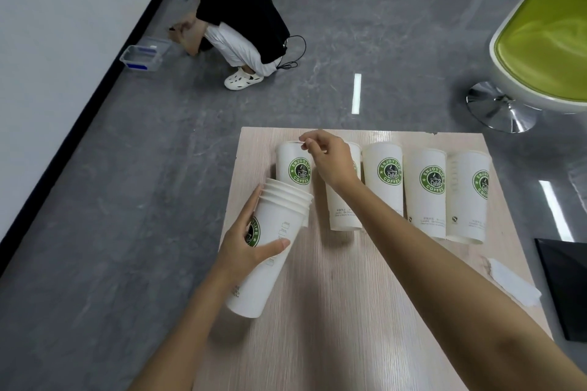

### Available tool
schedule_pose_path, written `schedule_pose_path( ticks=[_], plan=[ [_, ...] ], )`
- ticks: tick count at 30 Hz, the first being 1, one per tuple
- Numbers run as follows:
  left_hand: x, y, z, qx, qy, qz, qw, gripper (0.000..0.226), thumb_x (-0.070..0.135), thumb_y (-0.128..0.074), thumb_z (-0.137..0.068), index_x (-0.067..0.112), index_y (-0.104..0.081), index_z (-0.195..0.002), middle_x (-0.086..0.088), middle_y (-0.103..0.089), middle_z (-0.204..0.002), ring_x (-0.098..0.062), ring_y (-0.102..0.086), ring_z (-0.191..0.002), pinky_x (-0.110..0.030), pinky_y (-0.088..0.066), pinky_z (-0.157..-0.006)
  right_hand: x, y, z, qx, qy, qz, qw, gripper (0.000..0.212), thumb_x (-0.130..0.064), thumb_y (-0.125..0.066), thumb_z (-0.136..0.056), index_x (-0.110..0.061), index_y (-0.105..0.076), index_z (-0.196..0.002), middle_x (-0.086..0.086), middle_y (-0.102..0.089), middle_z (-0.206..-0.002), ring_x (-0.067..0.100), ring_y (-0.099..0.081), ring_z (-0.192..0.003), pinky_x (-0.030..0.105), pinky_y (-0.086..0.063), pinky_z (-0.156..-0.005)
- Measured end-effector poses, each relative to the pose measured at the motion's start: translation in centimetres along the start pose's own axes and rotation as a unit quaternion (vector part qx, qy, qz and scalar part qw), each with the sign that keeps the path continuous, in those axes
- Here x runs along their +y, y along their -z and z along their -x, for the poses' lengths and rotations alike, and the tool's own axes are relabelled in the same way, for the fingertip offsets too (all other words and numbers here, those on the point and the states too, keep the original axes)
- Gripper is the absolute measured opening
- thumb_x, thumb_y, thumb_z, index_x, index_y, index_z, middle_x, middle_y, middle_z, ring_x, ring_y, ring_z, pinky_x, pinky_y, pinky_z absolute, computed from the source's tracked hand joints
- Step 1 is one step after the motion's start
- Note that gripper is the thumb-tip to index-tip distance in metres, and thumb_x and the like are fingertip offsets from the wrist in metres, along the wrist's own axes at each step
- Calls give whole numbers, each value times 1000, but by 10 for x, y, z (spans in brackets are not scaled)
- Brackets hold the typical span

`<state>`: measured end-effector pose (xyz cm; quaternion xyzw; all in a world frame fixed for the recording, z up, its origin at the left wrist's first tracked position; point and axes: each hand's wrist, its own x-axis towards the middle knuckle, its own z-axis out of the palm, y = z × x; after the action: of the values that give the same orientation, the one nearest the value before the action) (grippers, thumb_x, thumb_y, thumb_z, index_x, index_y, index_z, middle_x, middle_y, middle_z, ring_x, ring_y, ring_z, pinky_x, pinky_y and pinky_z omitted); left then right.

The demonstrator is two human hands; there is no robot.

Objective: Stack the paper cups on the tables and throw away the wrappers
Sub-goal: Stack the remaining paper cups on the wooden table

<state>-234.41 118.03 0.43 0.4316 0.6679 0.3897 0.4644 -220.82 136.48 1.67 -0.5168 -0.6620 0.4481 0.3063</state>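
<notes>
My left hand [246, 246] grips a tilted stack of several nested white paper cups [270, 251] with a green coffee logo, held over the left part of the table. My right hand [327, 157] reaches across and pinches the rim of the leftmost standing cup [293, 165]. To its right stand a partly hidden cup [344, 209] behind my right wrist and three more cups [382, 178], [425, 194], [467, 197] in a row. A white wrapper [511, 286] lies flat near the table's right edge.
The light wooden table [333, 311] stands on a grey floor. A green and white swivel chair [540, 41] stands at the far right. A person in a black top [235, 16] crouches at the far left by a clear plastic box [144, 54]. A black object [565, 286] lies right of the table.
</notes>
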Motion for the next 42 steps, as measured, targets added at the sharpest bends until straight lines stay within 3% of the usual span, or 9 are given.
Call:
schedule_pose_path(
  ticks=[7, 11, 15, 20, 24, 31, 36, 39, 42],
  plan=[
    [-4, 7, -15, 15, -12, 13, 1000, 111, 43, -84, -55, 44, -26, -149, 56, -35, -128, 24, -42, -119, -1, -42, -88, -5, -13, -29, -45, 11, 75, 996, 21, -15, -51, -95, -12, -67, -110, 3, -67, -113, 13, -59, -99, 19, -39, -80],
    [-3, 8, -16, 16, 0, 5, 1000, 106, 36, -84, -59, 47, -26, -148, 46, -34, -136, 20, -42, -122, -7, -46, -92, -1, -21, -39, -102, -6, 123, 987, 20, -12, -53, -94, -12, -66, -109, 6, -67, -114, 23, -62, -105, 36, -47, -93],
    [-3, 9, -15, 16, 0, -5, 1000, 104, 26, -88, -67, 49, -25, -146, 26, -39, -145, 5, -48, -125, -20, -47, -99, -1, -23, -40, -126, -10, 142, 982, 22, -8, -50, -94, -13, -66, -108, 6, -66, -116, 22, -61, -106, 36, -48, -93],
    [-7, 11, -15, 10, -3, 3, 1000, 101, 50, -82, -55, 64, -27, -138, 27, -38, -149, 4, -46, -129, -26, -48, -102, 4, -27, -44, -137, -26, 145, 980, 31, 0, -49, -89, -24, -68, -95, 4, -69, -107, 23, -63, -105, 45, -48, -95],
    [-8, 13, -13, 11, -14, 1, 1000, 100, 51, -81, -55, 64, -27, -138, 27, -38, -149, 6, -46, -128, -14, -48, -95, -1, -25, -41, -128, -31, 152, 980, 42, 6, -42, -83, -25, -70, -90, -10, -60, -70, 17, -58, -82, 38, -48, -85],
    [-9, 17, -4, 5, -9, 0, 1000, 104, 50, -82, -58, 60, -24, -143, 24, -36, -152, -4, -45, -134, -43, -45, -108, -2, -22, -30, -118, -9, 121, 986, 41, 2, -42, -85, -26, -72, -82, 15, -71, -92, 38, -62, -89, 33, -49, -75],
    [-5, 16, 3, 7, -13, -6, 1000, 104, 52, -82, -56, 64, -23, -141, 26, -35, -151, -1, -46, -132, -39, -47, -106, -7, -7, -19, -91, -2, 93, 992, 36, 1, -43, -91, -19, -72, -88, 9, -71, -98, 27, -63, -89, 30, -47, -80],
    [-3, 15, 6, 12, -22, -7, 1000, 103, 52, -81, -54, 66, -24, -139, 28, -35, -151, 2, -46, -131, -32, -47, -104, -17, 4, -12, -48, 5, 75, 996, 32, 1, -46, -91, -16, -73, -90, 9, -71, -98, 17, -59, -80, 26, -44, -75],
    [-2, 14, 9, 9, -25, -9, 1000, 105, 51, -81, -54, 63, -24, -141, 27, -36, -151, -4, -47, -131, -36, -48, -104, -30, 16, -7, 0, 29, 69, 997, 26, 0, -50, -91, -12, -73, -92, 9, -71, -95, 15, -56, -72, 14, -40, -64]
  ],
)
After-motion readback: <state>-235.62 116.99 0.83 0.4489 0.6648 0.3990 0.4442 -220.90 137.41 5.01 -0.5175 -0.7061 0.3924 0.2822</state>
